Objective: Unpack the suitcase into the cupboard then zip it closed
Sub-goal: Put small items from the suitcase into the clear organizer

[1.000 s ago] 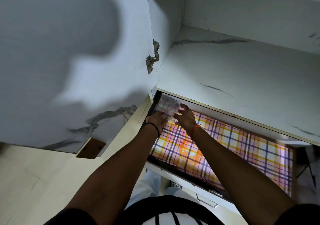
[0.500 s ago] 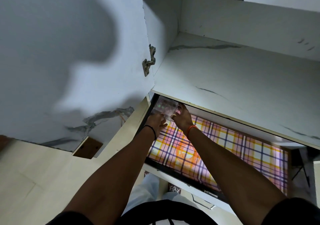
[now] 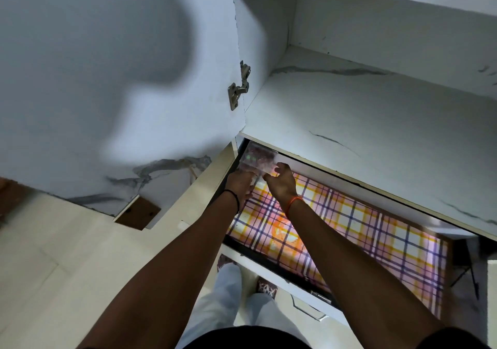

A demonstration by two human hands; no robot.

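Under the white shelf, at the far left corner of the checked compartment: both hands meet on one small packet.
Door (image 3: 115,84): stands open, well left of the fingers; marbled white, a shadow across it, hinge (image 3: 238,90) above and just left of the hands.
Left hand (image 3: 240,184): fingers curled up against the near left side of the clear packet (image 3: 258,158), apparently holding it; the fingertips themselves are hidden behind the packet, so the exact grip cannot be told. Dark band at the wrist.
Packet position: just beyond the fingertips of both hands, tucked up against the underside edge of the white shelf (image 3: 376,122); whether it rests on the liner yet cannot be told.
Right hand (image 3: 281,181): fingers narrow, pinching the packet's near right corner. Orange thread at the wrist.
Checked liner (image 3: 349,230): spreads from beneath the fingers out to the right, bare of other items in view.
Step in hand (judgement): seating the packet in the back corner of the cupboard.
Doing it well (judgement): keep it level, slide it flush to the left wall, let go only once it sits flat; release the right pinch first, then draw the left fingers back along the liner so nothing drags out.
Suitcase: not in view.
Writing, brands: none legible; the packet shows blurred green and reddish contents only.
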